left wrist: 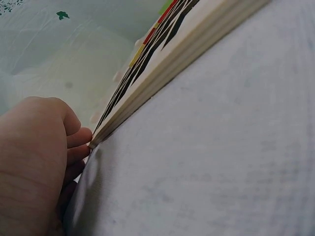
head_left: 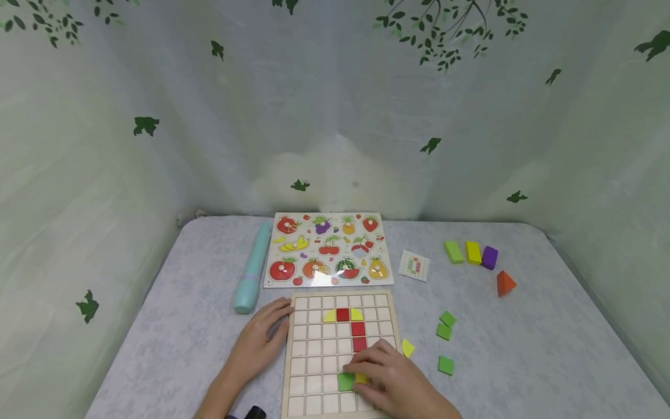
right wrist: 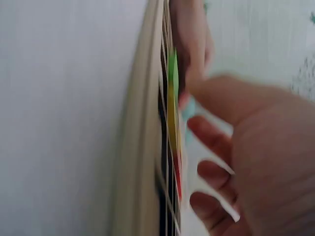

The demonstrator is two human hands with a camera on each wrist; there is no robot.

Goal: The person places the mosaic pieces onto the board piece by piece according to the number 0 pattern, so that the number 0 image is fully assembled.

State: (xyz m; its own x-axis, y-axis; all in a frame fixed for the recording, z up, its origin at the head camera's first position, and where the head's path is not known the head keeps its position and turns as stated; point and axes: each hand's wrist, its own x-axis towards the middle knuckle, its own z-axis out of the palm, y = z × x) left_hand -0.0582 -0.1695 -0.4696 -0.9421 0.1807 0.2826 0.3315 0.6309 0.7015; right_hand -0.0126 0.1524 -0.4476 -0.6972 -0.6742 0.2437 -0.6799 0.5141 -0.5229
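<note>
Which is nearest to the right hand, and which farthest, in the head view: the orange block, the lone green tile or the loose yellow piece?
From the right hand:
1. Loose yellow piece: just off the board's right edge.
2. Lone green tile: farther right.
3. Orange block: farthest, to the right and toward the back.

The grey surface [head_left: 549, 349] is carrying a grid board [head_left: 314, 349], fruit puzzle [head_left: 341, 254], teal tube [head_left: 253, 270], card [head_left: 414, 266], blocks [head_left: 473, 253] and loose tiles [head_left: 446, 365].
</note>
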